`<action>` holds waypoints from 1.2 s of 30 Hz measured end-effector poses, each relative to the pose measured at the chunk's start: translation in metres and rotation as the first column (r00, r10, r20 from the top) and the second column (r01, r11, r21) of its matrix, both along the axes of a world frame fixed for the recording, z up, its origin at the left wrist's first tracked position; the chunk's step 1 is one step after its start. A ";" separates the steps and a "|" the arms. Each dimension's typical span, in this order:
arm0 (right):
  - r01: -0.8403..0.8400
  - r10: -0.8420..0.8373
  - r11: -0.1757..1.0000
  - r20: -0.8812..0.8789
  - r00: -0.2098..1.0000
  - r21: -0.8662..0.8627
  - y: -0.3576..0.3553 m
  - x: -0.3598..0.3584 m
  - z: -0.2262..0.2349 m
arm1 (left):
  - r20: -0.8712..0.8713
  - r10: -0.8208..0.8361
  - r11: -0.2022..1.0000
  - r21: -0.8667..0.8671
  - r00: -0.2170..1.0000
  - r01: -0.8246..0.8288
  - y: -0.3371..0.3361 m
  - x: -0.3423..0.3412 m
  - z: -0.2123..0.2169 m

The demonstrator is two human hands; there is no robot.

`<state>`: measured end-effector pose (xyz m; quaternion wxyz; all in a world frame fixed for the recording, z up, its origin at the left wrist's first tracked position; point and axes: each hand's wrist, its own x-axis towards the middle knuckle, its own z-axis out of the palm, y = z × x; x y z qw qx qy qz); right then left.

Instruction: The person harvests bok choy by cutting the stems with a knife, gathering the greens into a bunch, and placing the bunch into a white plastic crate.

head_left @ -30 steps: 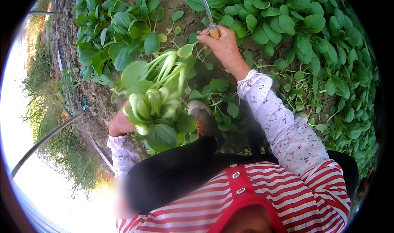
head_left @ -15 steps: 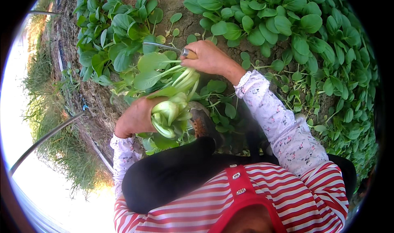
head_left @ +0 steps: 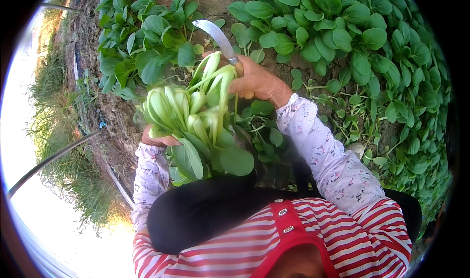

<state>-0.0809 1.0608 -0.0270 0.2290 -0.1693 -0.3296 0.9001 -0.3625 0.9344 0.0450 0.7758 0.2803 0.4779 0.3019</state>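
Left hand [head_left: 160,137] under the near-left side of a bunch of leafy greens [head_left: 169,104], your hand bearing it; most of the fingers sit hidden behind stalks and leaves, so how far they curl you cannot tell. Right hand [head_left: 259,83] farther off and to the right, closed round the wooden handle of a curved knife [head_left: 221,39], blade bare and reaching to the far left, past the top of the bunch. Thumb side of that hand lies up against the bent stalks at the bunch's far right; whether it pinches them is unclear. Your two hands are apart, bunch between them. The bunch is off the ground, in front of your left knee: pale, thick stalks upward, broad green leaves hanging on the near side. Both wrists in floral sleeves [head_left: 329,153], over a red-and-white striped top [head_left: 342,229]; dark trousers [head_left: 196,212] below the bunch. Growing plants, dense to the right [head_left: 364,48], another clump at far left [head_left: 156,28], bare soil [head_left: 210,3] between. Grass [head_left: 73,175] along the left edge, with a dark curved rod [head_left: 54,159] there.
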 end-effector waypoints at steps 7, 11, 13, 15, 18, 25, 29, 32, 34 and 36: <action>0.347 -0.352 0.936 0.214 0.911 0.061 0.013 0.000 0.024 | 0.006 0.253 0.959 0.130 0.967 -0.252 0.005 0.020 0.013; 0.302 -0.389 0.895 0.246 0.888 0.327 0.023 0.007 0.022 | 0.065 0.332 0.932 0.133 0.941 -0.338 0.003 0.003 0.021; 0.197 -0.262 0.934 0.198 0.944 0.297 0.009 -0.008 0.023 | -0.011 0.313 0.942 0.128 0.950 -0.309 -0.002 -0.002 0.014; 0.252 -0.265 0.958 0.082 0.961 0.138 -0.008 -0.023 0.027 | -0.108 0.293 0.949 0.157 0.950 -0.275 -0.005 0.007 -0.003; 0.283 -0.282 0.955 0.021 0.959 -0.091 -0.022 -0.029 0.031 | -0.044 0.252 0.965 0.084 0.967 -0.248 0.002 0.031 0.004; 0.270 -0.328 0.931 0.235 0.915 0.247 -0.022 -0.038 0.034 | -0.254 0.254 0.967 0.077 0.933 -0.242 0.006 0.049 -0.019; 0.066 -0.267 0.934 0.561 0.783 0.352 0.008 -0.024 0.017 | -0.842 -0.078 0.861 0.214 0.533 0.462 0.050 0.029 0.037; -0.250 -0.288 0.828 0.764 0.577 0.501 0.028 -0.021 -0.014 | -0.974 -0.077 0.560 -0.220 -0.214 0.799 0.062 0.012 0.057; -0.343 -0.349 0.725 0.747 0.565 0.597 0.035 -0.029 -0.029 | -0.941 0.041 0.426 -0.286 -0.335 0.858 0.063 -0.004 0.046; -0.282 -0.390 0.670 0.649 0.654 0.687 0.041 -0.048 -0.030 | -0.897 0.101 0.320 -0.381 -0.431 0.867 0.065 -0.014 0.034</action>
